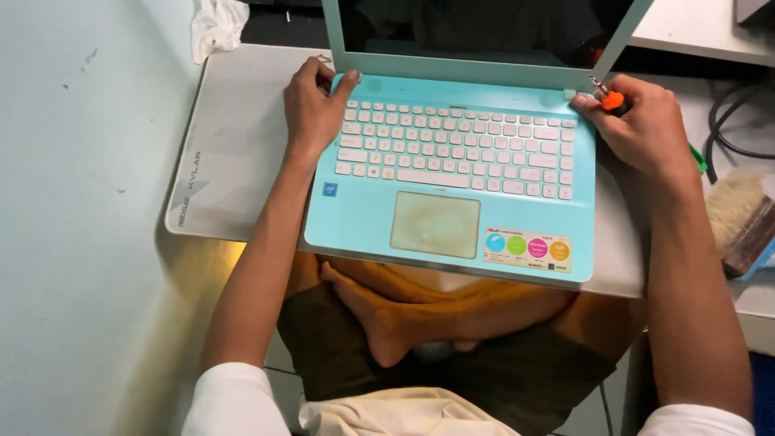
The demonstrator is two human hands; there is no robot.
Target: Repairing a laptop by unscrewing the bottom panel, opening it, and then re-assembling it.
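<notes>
An open turquoise laptop (363,218) with white keys lies on a white mat (234,153) in front of me. My left hand (311,105) rests on the laptop's upper left corner, thumb on the base near the hinge and fingers curled over the edge. My right hand (646,121) sits at the upper right corner, closed around a small orange-handled screwdriver (611,99) whose metal tip points at the right hinge. The screen is dark.
A crumpled white cloth (216,24) lies at the mat's far left corner. A wide brush (739,218) and black cables (731,129) sit to the right. A pale wall (81,202) runs along the left. My crossed legs (420,323) are under the table edge.
</notes>
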